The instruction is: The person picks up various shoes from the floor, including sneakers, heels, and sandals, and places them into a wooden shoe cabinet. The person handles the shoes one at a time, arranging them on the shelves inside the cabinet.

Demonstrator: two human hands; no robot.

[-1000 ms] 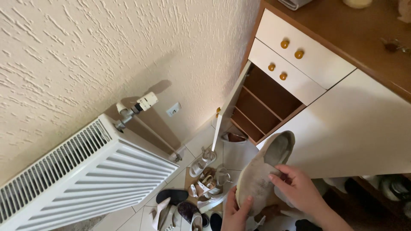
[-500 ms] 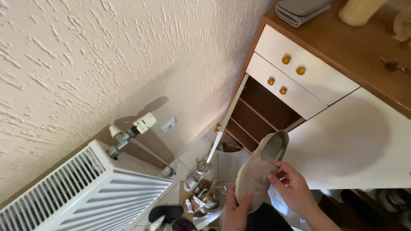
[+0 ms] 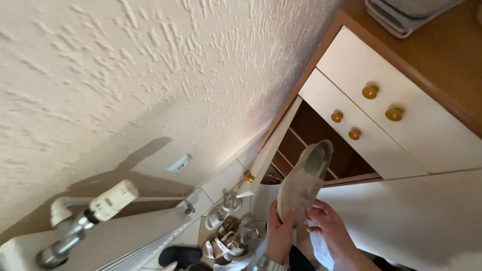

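— Two hands on one shoe. Starting at the far left, though: white radiator [image 3: 100,236] low in the corner, thermostat valve [image 3: 111,199] sticking out above it, white cap, metal pipe fitting below.

— Then the textured cream wall [image 3: 150,75], small white socket [image 3: 179,162] set low in it.

— Further right, down on the tiled floor [image 3: 221,180]: heap of pale strappy sandals [image 3: 226,236], with a dark shoe [image 3: 182,255] just beside, near the radiator's foot.

— And the hands?

— Left hand [image 3: 279,235] curled around the lower end of the beige slip-on shoe [image 3: 303,180], thumb laid across its side. Right hand [image 3: 331,230] just beside, fingertips pinching the shoe's lower edge from the other side. Something white under the right palm, too hidden to name.

— Where's the shoe itself?

— Held up off the floor, tilted, opening uppermost, in front of the open cabinet compartment [image 3: 314,145] with its brown shelves. Door [image 3: 266,155] swung out towards the wall, amber knob at its lower edge.

— Right of that?

— Two cream drawers [image 3: 401,130], pairs of amber knobs [image 3: 370,92], wooden top [image 3: 442,60] with a grey folded item [image 3: 401,12] lying on it.
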